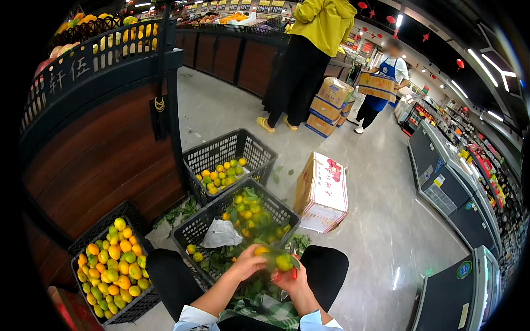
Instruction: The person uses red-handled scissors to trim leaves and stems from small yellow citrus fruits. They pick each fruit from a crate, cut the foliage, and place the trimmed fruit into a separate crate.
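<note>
My left hand (251, 264) holds an orange-yellow citrus fruit (261, 250) on a leafy sprig. A greener citrus fruit (284, 262) sits at the fingers of my right hand (293, 280), which grips a red-handled hand tool (294, 273), probably snips; its blades are mostly hidden. Both hands are over the near edge of a black plastic crate (192, 225) between my knees. Inside that crate lie leafy citrus fruits (248, 214), partly blurred, and a crumpled pale sheet (222, 234). Loose leaves cover its near end.
At left stands a crate heaped with citrus (114, 265), beside a wooden display stand (103, 165). Another crate (230, 145) holds several fruits. A white carton (325, 192) stands at right. Beyond are stacked cartons (325, 113), a standing person (308, 53) and a person carrying a box (379, 82).
</note>
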`<move>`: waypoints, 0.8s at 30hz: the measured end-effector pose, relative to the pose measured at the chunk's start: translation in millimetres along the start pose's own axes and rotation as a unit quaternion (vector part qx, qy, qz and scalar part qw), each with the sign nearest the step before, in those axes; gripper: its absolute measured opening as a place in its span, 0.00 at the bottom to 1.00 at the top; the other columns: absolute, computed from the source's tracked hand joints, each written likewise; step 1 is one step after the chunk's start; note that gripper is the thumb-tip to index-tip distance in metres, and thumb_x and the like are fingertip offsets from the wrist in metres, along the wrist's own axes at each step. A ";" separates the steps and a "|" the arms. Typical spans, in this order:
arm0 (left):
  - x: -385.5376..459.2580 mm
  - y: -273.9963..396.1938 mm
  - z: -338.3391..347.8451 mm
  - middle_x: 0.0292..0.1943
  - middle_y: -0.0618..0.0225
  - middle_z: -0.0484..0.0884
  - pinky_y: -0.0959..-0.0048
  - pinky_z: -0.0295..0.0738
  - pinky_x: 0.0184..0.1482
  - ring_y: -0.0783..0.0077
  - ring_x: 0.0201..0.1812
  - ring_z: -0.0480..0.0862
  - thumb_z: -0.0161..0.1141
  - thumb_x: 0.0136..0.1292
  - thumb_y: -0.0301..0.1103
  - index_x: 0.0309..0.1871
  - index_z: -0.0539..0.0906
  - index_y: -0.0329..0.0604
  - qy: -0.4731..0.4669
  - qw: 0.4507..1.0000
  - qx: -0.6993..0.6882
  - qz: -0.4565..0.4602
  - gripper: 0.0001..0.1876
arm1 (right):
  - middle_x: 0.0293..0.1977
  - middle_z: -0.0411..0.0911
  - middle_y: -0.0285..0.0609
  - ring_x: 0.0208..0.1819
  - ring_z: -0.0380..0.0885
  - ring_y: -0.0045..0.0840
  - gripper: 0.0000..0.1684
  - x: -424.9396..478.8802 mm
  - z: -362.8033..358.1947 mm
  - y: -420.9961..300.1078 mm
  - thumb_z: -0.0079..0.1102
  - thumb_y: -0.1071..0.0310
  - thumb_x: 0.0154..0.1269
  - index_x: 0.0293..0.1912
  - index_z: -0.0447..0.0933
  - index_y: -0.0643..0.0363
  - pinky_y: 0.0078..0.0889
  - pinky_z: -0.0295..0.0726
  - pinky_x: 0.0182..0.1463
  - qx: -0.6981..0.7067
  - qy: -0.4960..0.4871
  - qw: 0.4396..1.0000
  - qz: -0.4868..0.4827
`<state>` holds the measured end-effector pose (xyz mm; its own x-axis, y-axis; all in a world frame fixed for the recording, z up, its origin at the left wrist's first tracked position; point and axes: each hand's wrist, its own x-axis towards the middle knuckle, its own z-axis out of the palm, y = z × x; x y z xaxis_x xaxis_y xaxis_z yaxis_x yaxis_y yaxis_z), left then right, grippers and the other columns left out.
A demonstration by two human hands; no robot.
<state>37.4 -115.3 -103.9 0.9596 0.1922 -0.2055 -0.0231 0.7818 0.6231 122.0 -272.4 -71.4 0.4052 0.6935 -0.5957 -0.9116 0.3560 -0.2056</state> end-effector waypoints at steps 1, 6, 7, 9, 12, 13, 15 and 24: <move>1.0 0.8 -2.6 0.50 0.61 0.76 0.63 0.77 0.52 0.62 0.50 0.80 0.55 0.58 0.20 0.59 0.68 0.40 0.004 0.999 -0.045 0.003 0.24 | 0.36 0.75 0.39 0.32 0.72 0.32 0.19 -1.2 0.9 1.3 0.52 0.49 0.64 0.44 0.74 0.53 0.31 0.69 0.33 0.005 -0.005 1.000 0.015; -2.8 13.2 10.0 0.46 0.62 0.80 0.66 0.78 0.40 0.64 0.45 0.81 0.49 0.63 0.48 0.51 0.75 0.45 0.020 0.984 -0.172 -0.035 0.20 | 0.38 0.79 0.40 0.35 0.74 0.32 0.18 7.0 -16.5 6.0 0.54 0.52 0.61 0.43 0.77 0.55 0.33 0.70 0.37 0.000 -0.020 0.998 0.063; -3.5 15.1 13.4 0.44 0.63 0.80 0.68 0.75 0.34 0.66 0.41 0.80 0.47 0.63 0.49 0.49 0.75 0.45 0.040 0.982 -0.180 -0.040 0.20 | 0.38 0.79 0.40 0.35 0.74 0.32 0.18 7.4 -16.9 8.1 0.54 0.52 0.61 0.43 0.77 0.55 0.33 0.71 0.37 0.002 -0.024 0.997 0.072; -6.0 19.7 17.7 0.40 0.66 0.80 0.72 0.67 0.22 0.68 0.32 0.78 0.45 0.64 0.52 0.45 0.75 0.46 0.085 0.976 -0.195 -0.050 0.20 | 0.38 0.79 0.41 0.35 0.75 0.33 0.19 7.1 -14.1 10.5 0.54 0.52 0.61 0.43 0.77 0.56 0.33 0.71 0.38 0.012 -0.028 0.996 0.083; 2.1 16.3 1.4 0.35 0.69 0.79 0.76 0.53 0.16 0.71 0.22 0.70 0.42 0.65 0.57 0.42 0.75 0.49 0.009 0.967 -0.238 -0.088 0.21 | 0.38 0.80 0.42 0.37 0.76 0.34 0.19 10.3 -20.8 9.3 0.55 0.52 0.61 0.42 0.77 0.57 0.33 0.72 0.39 0.031 -0.051 0.993 0.105; 0.8 17.6 -3.2 0.35 0.69 0.79 0.77 0.53 0.16 0.71 0.21 0.70 0.42 0.65 0.57 0.42 0.75 0.50 -0.035 0.962 -0.251 -0.096 0.22 | 0.39 0.80 0.42 0.38 0.76 0.34 0.19 10.2 -19.6 8.9 0.55 0.52 0.61 0.42 0.77 0.57 0.33 0.73 0.39 0.033 -0.063 0.991 0.113; 1.3 8.9 4.8 0.47 0.67 0.79 0.65 0.74 0.39 0.65 0.43 0.79 0.46 0.64 0.55 0.50 0.75 0.49 0.133 0.976 -0.169 -0.045 0.22 | 0.38 0.80 0.40 0.36 0.77 0.33 0.19 9.4 -17.6 12.0 0.54 0.51 0.62 0.43 0.78 0.56 0.32 0.73 0.38 0.034 -0.040 0.993 0.105; 4.5 -11.6 1.1 0.49 0.72 0.75 0.63 0.71 0.54 0.71 0.52 0.75 0.56 0.65 0.37 0.56 0.70 0.50 0.072 0.986 -0.112 0.104 0.17 | 0.37 0.77 0.43 0.33 0.75 0.32 0.20 6.9 -10.7 25.4 0.55 0.53 0.61 0.44 0.76 0.57 0.32 0.72 0.37 0.021 -0.001 0.999 0.047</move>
<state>42.3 -124.2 -111.3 0.8780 0.4319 -0.2066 -0.2917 0.8248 0.4844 100.9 -265.3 -89.0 0.3185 0.7262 -0.6093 -0.9417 0.3159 -0.1158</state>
